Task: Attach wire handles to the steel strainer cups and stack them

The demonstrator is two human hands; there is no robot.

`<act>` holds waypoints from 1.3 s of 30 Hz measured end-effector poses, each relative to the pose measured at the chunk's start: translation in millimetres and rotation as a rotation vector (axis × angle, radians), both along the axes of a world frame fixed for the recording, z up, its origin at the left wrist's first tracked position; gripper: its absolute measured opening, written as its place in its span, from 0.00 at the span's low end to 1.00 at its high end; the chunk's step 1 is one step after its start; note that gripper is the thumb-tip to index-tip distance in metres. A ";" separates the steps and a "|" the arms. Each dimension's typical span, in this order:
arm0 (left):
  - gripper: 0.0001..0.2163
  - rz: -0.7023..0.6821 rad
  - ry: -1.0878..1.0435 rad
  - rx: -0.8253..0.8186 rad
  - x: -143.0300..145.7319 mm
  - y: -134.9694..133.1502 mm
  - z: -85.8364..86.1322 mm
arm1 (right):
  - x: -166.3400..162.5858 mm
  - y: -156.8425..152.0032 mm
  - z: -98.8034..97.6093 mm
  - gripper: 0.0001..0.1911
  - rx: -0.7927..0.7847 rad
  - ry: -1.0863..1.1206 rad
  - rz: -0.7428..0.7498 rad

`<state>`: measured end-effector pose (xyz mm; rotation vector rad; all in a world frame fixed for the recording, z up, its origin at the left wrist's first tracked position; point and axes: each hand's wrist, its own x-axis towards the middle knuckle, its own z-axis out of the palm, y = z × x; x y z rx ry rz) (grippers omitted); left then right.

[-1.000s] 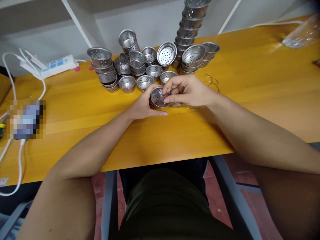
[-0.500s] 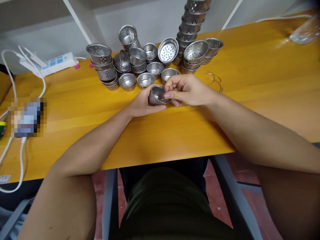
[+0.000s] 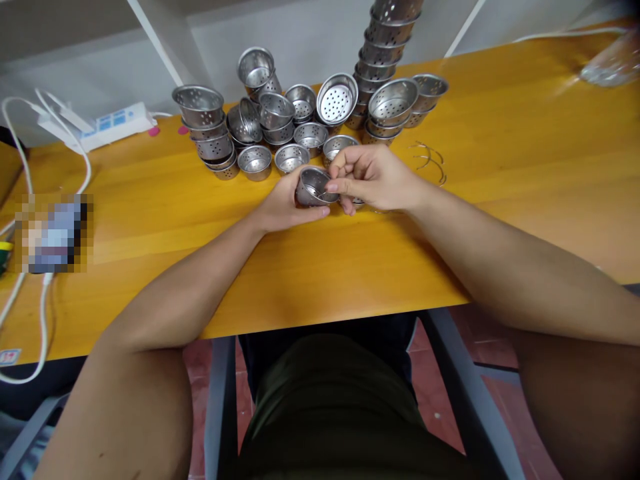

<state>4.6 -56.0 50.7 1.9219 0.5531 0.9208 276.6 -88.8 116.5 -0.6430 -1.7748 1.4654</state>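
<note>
No legible text, number or brand anywhere. Landmark: power strip [image 3: 120, 127], blue patches on its top; any print there too small to make out. Near side of the strip and left of it, at the front edge of the surface [image 3: 150, 230]: small pale sticker [image 3: 9, 357], bluish border, reddish marks, unreadable. Between strip and sticker: device [image 3: 56, 235], pixelated, display illegible.
</note>
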 end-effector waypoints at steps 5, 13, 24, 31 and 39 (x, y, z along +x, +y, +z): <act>0.50 0.006 0.003 0.033 -0.4 1.1 -1.5 | -2.7 -0.4 -0.4 0.36 -0.022 0.044 -0.005; 0.46 0.001 -0.016 0.036 -1.2 2.5 -2.8 | -5.8 -3.7 0.2 0.35 -0.010 0.033 -0.017; 0.48 0.011 -0.012 0.005 -1.2 1.4 -3.3 | -5.1 -1.6 -1.6 0.36 -0.013 0.032 -0.017; 0.48 0.019 -0.007 0.034 -1.7 3.0 -5.4 | -4.1 -1.8 -0.8 0.37 -0.021 0.042 -0.016; 0.50 0.014 0.030 0.088 -2.8 2.0 -3.6 | -0.8 -1.7 -1.6 0.35 0.017 0.016 -0.038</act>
